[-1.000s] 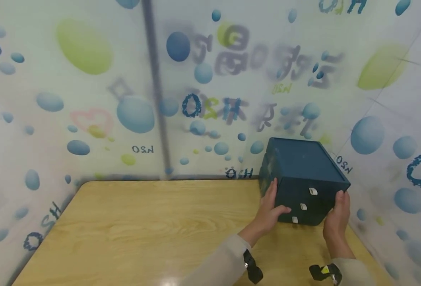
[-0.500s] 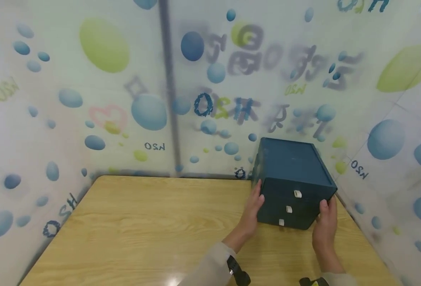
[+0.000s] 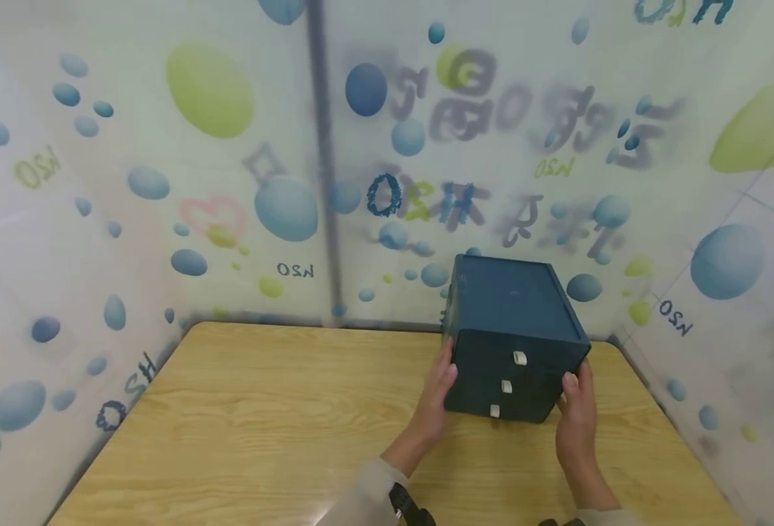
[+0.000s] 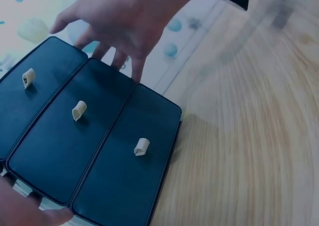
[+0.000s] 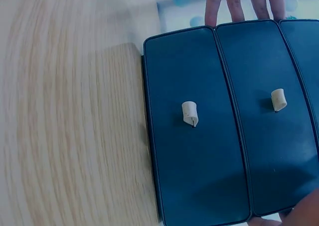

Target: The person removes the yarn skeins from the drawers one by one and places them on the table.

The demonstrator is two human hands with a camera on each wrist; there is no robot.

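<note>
A dark blue cabinet (image 3: 511,299) of three stacked drawers stands at the right of the wooden table, its front turned slightly leftward. Each drawer front bears a small off-white pull tab (image 3: 520,358). My left hand (image 3: 434,391) lies along the cabinet's left side. Against the lower right side rests my right hand (image 3: 577,424), its thumb near the front edge. In the left wrist view the right hand's spread fingers (image 4: 119,59) reach the side. The right wrist view shows the left hand's straight fingers (image 5: 234,4) there. The cabinet hides some fingertips.
The wooden table (image 3: 281,409) extends widely to the left of the cabinet. A pale curtain-like wall (image 3: 242,190) with blue and green dots runs behind the table and along both sides. The table's far right corner (image 3: 606,347) shows beside the cabinet.
Both hands have shifted the cabinet leftward along the table, away from the right wall. The left thumb has come off the drawer front. The head view has turned slightly left.
</note>
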